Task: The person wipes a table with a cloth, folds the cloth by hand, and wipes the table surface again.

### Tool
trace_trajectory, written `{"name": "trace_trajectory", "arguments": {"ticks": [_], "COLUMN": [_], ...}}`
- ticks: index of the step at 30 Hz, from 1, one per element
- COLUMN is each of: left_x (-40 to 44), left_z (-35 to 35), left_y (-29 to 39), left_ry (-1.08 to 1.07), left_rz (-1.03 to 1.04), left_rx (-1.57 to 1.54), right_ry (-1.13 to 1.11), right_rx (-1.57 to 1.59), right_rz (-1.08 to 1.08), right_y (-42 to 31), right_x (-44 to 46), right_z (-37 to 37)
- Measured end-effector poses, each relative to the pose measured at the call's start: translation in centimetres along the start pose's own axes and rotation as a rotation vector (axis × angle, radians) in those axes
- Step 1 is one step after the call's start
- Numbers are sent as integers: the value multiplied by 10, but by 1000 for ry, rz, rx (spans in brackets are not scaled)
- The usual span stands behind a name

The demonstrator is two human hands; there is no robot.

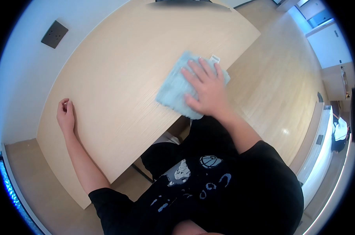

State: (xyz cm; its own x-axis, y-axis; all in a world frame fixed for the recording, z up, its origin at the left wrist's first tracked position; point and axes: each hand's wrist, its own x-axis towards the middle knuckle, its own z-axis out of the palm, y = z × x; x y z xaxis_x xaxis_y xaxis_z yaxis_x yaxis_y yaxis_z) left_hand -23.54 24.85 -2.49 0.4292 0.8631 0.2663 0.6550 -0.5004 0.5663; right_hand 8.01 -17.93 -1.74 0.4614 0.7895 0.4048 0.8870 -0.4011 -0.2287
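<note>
A light blue fluffy cloth (173,88) with a small white tag (214,58) lies on the wooden tabletop (118,70), close to the edge nearest me. My right hand (207,88) presses flat on it, palm down, with fingers spread and not wrapped around the cloth. Part of the cloth is hidden under that hand, which looks slightly blurred. Over on the left side of the table rests my left hand (66,112), its fingers curled in loosely toward the thumb. I see nothing held in it.
A dark wall socket (54,34) sits on the white wall at the left. A dark object (183,3) stands at the table's far edge, partly cut off. Wooden floor (271,78) stretches to the right, toward white cabinets (328,45).
</note>
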Motion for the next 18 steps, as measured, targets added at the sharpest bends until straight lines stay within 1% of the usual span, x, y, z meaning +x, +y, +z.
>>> {"name": "trace_trajectory", "arguments": {"ticks": [4, 8, 11, 18], "left_x": [-1, 3, 3, 4], "left_z": [0, 2, 2, 3], "left_y": [4, -5, -7, -11], "left_ry": [-12, -18, -36, -13], "left_rz": [-5, 1, 4, 16], "left_rx": [-14, -37, -44, -33], "right_ry": [-20, -52, -65, -125], "right_rx": [-171, -339, -389, -429], "right_rz": [161, 413, 545, 770], "right_y": [58, 141, 191, 249], "right_x": [16, 44, 66, 116], "right_z": [7, 9, 7, 3]}}
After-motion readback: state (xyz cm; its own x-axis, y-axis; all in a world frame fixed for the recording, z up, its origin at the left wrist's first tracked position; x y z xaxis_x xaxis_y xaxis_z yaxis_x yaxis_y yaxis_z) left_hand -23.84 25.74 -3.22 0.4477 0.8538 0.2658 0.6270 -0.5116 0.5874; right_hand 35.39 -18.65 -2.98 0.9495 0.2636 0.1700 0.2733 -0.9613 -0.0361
